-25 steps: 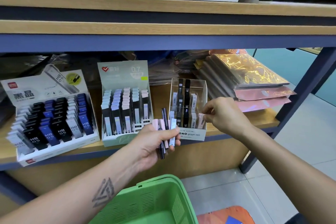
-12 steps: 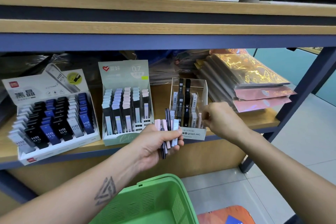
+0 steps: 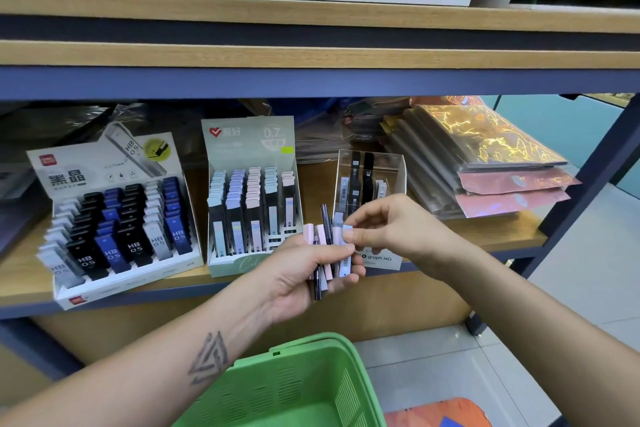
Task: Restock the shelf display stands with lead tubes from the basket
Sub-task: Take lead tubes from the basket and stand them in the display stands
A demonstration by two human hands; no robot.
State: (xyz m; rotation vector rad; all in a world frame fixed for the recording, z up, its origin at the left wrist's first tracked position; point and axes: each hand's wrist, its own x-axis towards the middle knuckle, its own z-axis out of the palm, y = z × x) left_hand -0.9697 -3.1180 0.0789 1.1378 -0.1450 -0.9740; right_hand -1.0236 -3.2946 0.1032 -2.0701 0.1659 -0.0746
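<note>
My left hand [image 3: 304, 270] grips a fanned bunch of lead tubes [image 3: 323, 246], pink, pale blue and dark, in front of the shelf edge. My right hand [image 3: 388, 225] pinches the top of the pale blue tube [image 3: 347, 230] at the right side of that bunch. Just behind my hands stands the clear display stand [image 3: 372, 163] with a few black and grey tubes upright in it. The green basket [image 3: 294, 388] sits below my left forearm.
Two more stands are on the wooden shelf [image 3: 450, 232]: a white HB 0.5 stand [image 3: 114, 211] at the left and a pale green 0.7 stand [image 3: 251, 194] in the middle. Stacked foil packets [image 3: 485, 163] lie at the right. A blue shelf post [image 3: 595, 163] rises at the far right.
My right hand has come back from the clear stand to the bunch in my left hand and now pinches a pale blue tube. My left hand stayed about where it was.
</note>
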